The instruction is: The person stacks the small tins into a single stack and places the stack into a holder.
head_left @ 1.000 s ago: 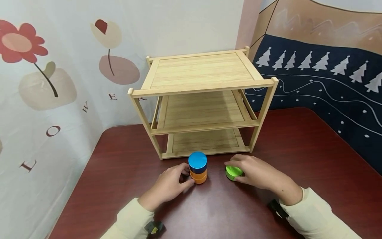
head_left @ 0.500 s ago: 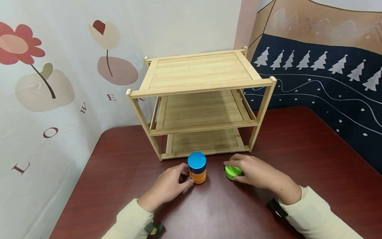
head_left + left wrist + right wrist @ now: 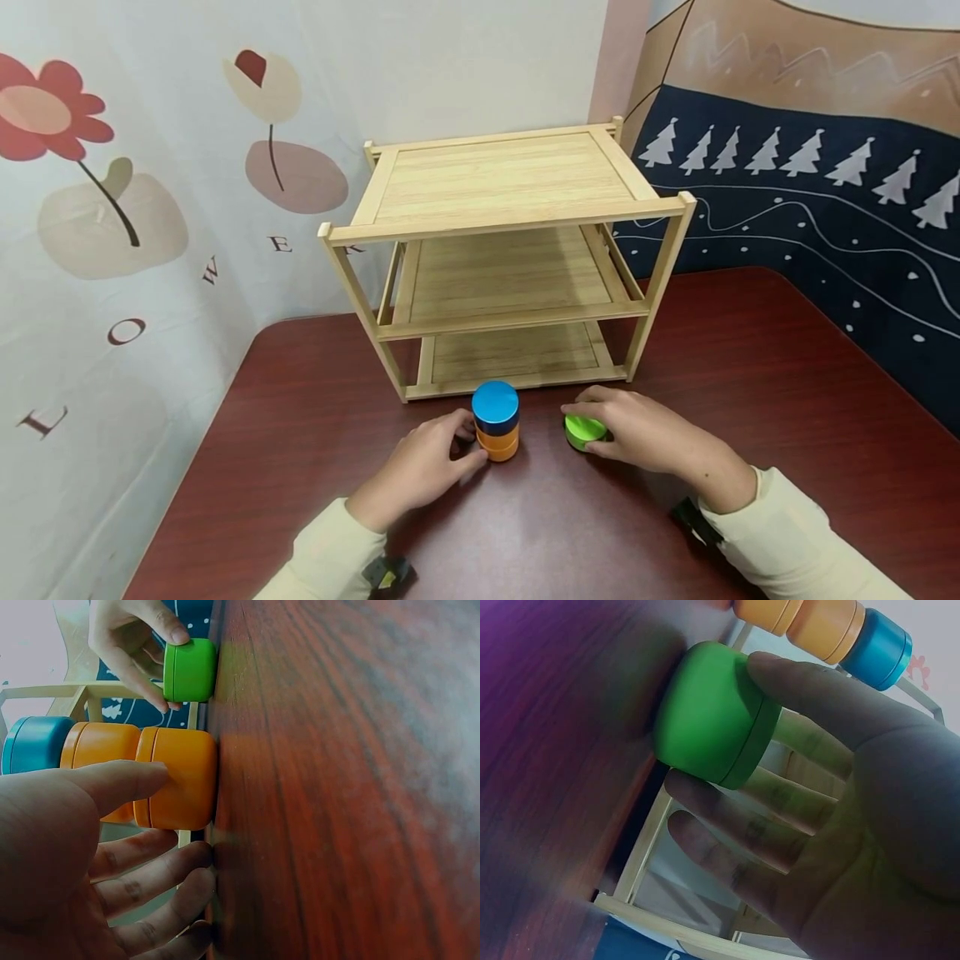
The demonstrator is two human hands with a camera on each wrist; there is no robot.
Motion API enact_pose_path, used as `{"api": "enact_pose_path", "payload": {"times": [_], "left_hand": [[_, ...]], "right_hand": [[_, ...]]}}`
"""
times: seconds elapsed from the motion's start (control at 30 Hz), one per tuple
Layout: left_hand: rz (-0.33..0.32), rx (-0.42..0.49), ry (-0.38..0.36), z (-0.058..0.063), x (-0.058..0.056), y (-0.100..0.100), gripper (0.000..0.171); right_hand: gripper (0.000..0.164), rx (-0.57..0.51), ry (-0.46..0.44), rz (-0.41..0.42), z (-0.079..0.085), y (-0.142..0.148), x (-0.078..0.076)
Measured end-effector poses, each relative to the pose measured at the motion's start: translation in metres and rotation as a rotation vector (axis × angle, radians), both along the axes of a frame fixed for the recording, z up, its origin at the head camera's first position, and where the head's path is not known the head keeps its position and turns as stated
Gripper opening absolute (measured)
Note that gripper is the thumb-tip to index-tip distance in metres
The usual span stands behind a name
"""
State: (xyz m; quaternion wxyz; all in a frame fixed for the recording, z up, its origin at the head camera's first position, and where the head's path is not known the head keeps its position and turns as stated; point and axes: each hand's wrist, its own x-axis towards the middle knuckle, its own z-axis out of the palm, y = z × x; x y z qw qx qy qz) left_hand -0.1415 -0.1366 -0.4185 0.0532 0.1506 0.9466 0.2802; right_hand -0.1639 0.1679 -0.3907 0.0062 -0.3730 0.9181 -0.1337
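Note:
A stack of three small lidded tins stands upright on the table in front of the rack: a blue tin (image 3: 496,403) on top, a middle orange tin (image 3: 101,746) and a bottom orange tin (image 3: 180,780). My left hand (image 3: 420,462) is at the stack's left side, its thumb on the bottom orange tin and its index fingertip at the opposite side. To the right, a green lidded tin (image 3: 584,432) sits on the table. My right hand (image 3: 637,429) holds it, thumb (image 3: 802,682) on the near side and fingers round the far side.
Close behind the tins stands a three-tier wooden rack (image 3: 510,179), its lower front rail (image 3: 525,382) just beyond the stack. The dark red table (image 3: 285,417) meets a printed cloth wall at left (image 3: 172,350) and a navy tree-patterned cloth (image 3: 795,217) at right.
The head view has shifted slightly between the first two frames. Both hands and the tins keep their places.

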Motion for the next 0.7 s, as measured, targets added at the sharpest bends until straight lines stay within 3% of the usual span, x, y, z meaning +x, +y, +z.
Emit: {"api": "enact_pose_path", "payload": {"times": [0.7], "left_hand": [[0.002,0.0,0.013,0.0,0.0002,0.0001,0.034]], "right_hand": [[0.041,0.012,0.055,0.016,0.002,-0.0002,0.0006]]}}
